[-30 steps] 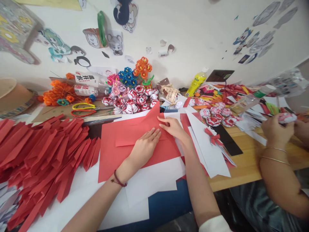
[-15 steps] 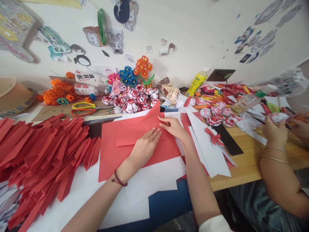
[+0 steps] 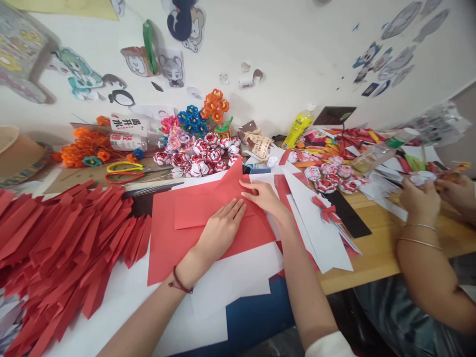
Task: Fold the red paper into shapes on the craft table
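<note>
My left hand (image 3: 222, 224) lies flat, fingers stretched out, on a folded red paper (image 3: 191, 210). That piece rests on a larger red sheet (image 3: 161, 250), with white sheets (image 3: 238, 277) underneath. At the folded paper's right side, my right hand (image 3: 264, 197) has its thumb and index finger closed on the edge, below a raised pointed flap. A heap of folded red paper strips (image 3: 74, 238) is to the left of the sheet.
Scissors (image 3: 124, 172), orange flowers (image 3: 84, 148) and red-and-white paper flowers (image 3: 201, 161) line the back. A yellow bottle (image 3: 298, 126) stands behind. At the right, another person's hands (image 3: 422, 201) hold a paper flower above the wooden table (image 3: 375, 258).
The whole view has shifted slightly, so things appear a little further left and lower. Both my hands keep nearly the same places on the red paper.
</note>
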`<state>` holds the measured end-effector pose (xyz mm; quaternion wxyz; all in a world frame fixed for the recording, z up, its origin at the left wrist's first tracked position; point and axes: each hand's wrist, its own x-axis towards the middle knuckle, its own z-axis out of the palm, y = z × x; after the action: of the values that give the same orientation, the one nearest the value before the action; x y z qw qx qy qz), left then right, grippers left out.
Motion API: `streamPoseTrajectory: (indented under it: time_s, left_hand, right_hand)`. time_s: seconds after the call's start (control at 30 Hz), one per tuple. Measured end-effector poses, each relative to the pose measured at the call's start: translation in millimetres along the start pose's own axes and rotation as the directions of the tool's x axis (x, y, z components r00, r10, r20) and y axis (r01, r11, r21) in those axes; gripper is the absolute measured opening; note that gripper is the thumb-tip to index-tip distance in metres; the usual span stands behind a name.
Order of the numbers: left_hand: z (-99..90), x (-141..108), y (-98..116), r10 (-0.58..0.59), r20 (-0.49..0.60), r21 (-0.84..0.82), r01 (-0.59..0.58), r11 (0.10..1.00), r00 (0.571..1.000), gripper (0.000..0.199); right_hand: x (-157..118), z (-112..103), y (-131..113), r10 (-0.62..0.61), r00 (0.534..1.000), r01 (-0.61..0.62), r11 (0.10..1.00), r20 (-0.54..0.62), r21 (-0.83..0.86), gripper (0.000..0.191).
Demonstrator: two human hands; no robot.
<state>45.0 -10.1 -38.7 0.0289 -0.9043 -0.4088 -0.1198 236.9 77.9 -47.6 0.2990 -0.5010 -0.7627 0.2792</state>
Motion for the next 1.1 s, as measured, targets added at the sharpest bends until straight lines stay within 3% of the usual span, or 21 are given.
streamPoseTrajectory:
  time_s: [0.63, 0.9, 1.1]
  left_hand:
    - [-4.9, 0.6, 2.3, 0.023, 0.001, 0.002, -0.023, 1.000, 1.000, 0.049]
    - [-1.7, -1.0, 3.0, 0.075, 0.042, -0.020, -0.074, 0.997, 0.996, 0.062]
    - [-0.2, -3.9, 4.8, 0.103, 0.030, 0.036, -0.104, 0.994, 0.994, 0.055]
  right_hand:
    - [-0.1, -0.7, 1.0, 0.014, 1.000, -0.014, 1.000, 0.008, -0.010, 0.044]
    - [0.9, 3.4, 4.5, 0.008, 1.000, -0.008, 0.999, 0.008, -0.043, 0.045]
    - [2.8, 5.8, 3.8, 0.016, 1.000, -0.015, 1.000, 0.021, -0.017, 0.044]
